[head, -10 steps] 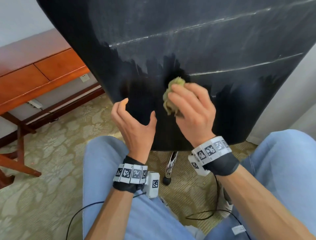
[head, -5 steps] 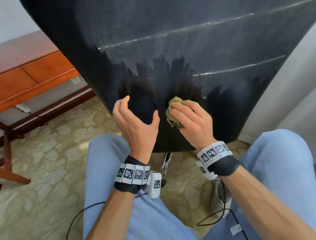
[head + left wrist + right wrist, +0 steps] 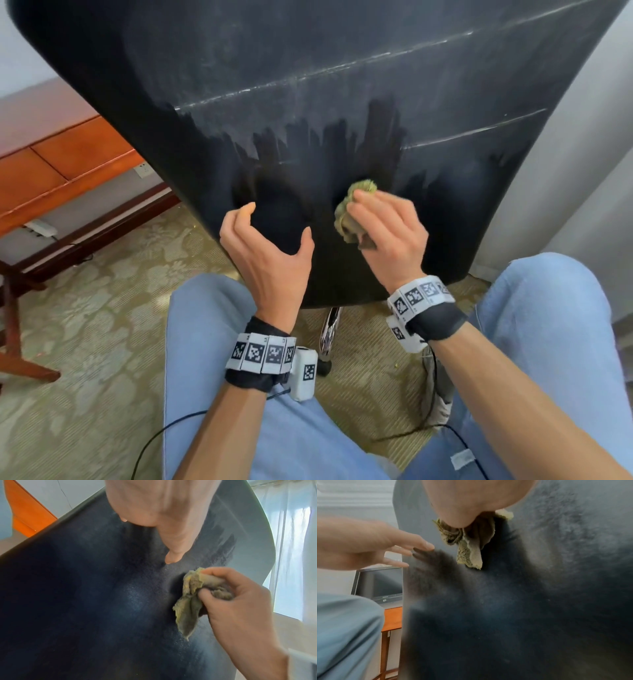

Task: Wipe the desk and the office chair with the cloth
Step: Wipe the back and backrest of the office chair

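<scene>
The black back of the office chair (image 3: 308,85) fills the head view, dusty grey above and wiped dark below. My right hand (image 3: 387,229) grips a crumpled yellow-green cloth (image 3: 352,202) and presses it to the chair's lower middle. The cloth (image 3: 190,596) shows bunched in those fingers in the left wrist view, and hangs below the palm as cloth (image 3: 469,545) in the right wrist view. My left hand (image 3: 267,240) hovers just left of it with fingers spread and lightly bent, fingertips (image 3: 426,546) near or touching the chair. The wooden desk (image 3: 51,161) stands at the left.
My knees in light blue jeans (image 3: 555,342) flank the chair's chrome leg (image 3: 329,329) over patterned carpet (image 3: 85,325). A power strip (image 3: 41,228) lies under the desk. A dark monitor (image 3: 382,584) sits beyond the chair. A white wall (image 3: 582,154) rises at the right.
The cloth hand slid down the chair back and then a little to the right, leaving a new dark streak above it. The left hand stayed beside it.
</scene>
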{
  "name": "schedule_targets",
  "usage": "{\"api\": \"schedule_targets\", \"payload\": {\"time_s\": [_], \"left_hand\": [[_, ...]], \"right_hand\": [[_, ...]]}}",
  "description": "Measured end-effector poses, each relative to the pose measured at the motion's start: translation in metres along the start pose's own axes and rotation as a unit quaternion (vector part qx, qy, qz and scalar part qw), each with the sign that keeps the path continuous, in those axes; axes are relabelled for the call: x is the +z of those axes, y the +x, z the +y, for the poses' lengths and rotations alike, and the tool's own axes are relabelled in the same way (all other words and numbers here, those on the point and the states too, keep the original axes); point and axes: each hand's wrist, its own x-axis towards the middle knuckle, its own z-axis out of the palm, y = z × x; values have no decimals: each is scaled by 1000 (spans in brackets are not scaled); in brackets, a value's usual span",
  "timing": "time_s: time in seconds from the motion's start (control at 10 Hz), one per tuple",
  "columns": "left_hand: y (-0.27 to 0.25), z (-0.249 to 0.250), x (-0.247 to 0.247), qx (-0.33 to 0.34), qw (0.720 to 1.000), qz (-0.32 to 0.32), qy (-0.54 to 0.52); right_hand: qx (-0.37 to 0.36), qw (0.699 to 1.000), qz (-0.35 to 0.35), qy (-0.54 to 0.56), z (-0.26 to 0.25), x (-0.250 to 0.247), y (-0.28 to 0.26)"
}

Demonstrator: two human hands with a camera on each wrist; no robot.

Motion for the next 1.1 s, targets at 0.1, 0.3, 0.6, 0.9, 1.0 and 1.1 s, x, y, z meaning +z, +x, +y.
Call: {"api": "schedule_targets", "payload": {"time_s": [0.1,0.3,0.6,0.9,1.0,1.1], "left_hand": [[2,-3,-1,-2,1000,0,-8],[16,-14,-3,-11,999,18,-34],[6,-6,1,13,999,11,-32],[-4,11,6,27,999,-9,-28],[-5,15,7,36,999,-7,-32],[-9,20,11,40,998,-24,-30]], "right_hand": [[-20,995,-96,-11,4,-7,-23],[-24,998,50,-21,0,-32,30],[-21,996,84,-24,11,-21,37],[-62,995,-75,-16,12,-25,-16],[-30,995,92,-40,17,-48,37],[2,983,172,-68,33,-63,71]]}}
